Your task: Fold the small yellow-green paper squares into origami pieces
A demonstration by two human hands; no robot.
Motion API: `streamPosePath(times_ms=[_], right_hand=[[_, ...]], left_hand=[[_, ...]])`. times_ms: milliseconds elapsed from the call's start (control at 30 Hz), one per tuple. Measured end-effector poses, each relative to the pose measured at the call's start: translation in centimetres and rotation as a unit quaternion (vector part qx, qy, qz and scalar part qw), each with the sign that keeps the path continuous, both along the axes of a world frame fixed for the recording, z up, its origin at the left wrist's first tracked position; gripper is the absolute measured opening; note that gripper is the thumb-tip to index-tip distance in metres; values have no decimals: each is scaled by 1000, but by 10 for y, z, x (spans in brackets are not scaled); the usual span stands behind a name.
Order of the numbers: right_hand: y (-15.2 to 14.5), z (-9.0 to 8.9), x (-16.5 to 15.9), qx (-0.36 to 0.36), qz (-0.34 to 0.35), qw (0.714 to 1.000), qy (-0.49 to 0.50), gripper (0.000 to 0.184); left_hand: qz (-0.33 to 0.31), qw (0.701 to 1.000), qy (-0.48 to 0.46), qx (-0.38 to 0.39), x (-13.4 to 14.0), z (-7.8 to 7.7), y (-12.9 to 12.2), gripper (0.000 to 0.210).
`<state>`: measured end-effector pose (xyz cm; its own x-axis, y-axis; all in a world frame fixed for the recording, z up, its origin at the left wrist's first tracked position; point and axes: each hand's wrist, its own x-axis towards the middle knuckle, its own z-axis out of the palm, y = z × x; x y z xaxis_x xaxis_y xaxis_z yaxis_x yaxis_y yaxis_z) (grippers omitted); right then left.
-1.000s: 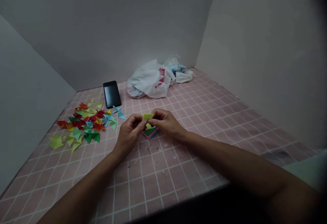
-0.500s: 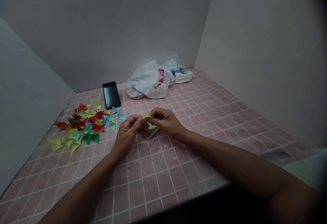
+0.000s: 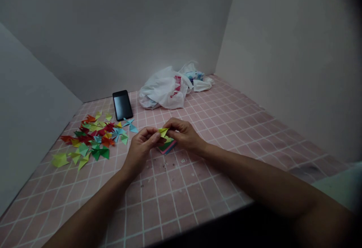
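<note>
A small folded piece of yellow paper [image 3: 163, 131] is held in the air between both hands. My left hand [image 3: 145, 139] pinches its left side between thumb and fingers. On the right side, my right hand [image 3: 183, 134] grips it with closed fingertips. Just below lies a stack of coloured paper squares [image 3: 167, 147], with green, pink and blue edges showing; my fingers hide part of it. Off to the left spreads a pile of folded paper pieces [image 3: 97, 136] in red, orange, yellow, green and light blue.
A black phone [image 3: 122, 105] lies behind the folded pieces. Against the back wall sits a crumpled white plastic bag [image 3: 164, 88] with red print, beside another bag with blue marks [image 3: 195, 76]. Small scraps [image 3: 183, 160] dot the pink checked tabletop [image 3: 152, 210]. Walls enclose the back and both sides.
The yellow paper has turned in my fingers, so more of its folded face and a pointed shape show. Both hands stay in nearly the same place.
</note>
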<state>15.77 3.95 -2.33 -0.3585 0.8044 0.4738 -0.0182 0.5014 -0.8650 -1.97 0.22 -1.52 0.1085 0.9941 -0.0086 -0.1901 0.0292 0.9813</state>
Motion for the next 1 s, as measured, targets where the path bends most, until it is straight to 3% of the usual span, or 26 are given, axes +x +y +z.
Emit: streamPosePath(times_ms=[200,500,667,833,1000], right_hand=[[0,-1,1,44,-4,999,-28,18],[0,-1,1,35,8,999,-38,17],[2,0,0,-12,19,999,-34,16],[1,-1,0,-88,71,994,-6,3],[-2,3,0,-163,87,983,21,21]], left_hand=[[-10,997,-49,-53,2,2,0,27],[-11,996,-62,-64,4,3,-1,22],[-36,994,-62,-81,3,2,-2,23],[-38,994,-58,-87,3,3,-2,26],[-8,997,-28,-69,4,5,-1,30]])
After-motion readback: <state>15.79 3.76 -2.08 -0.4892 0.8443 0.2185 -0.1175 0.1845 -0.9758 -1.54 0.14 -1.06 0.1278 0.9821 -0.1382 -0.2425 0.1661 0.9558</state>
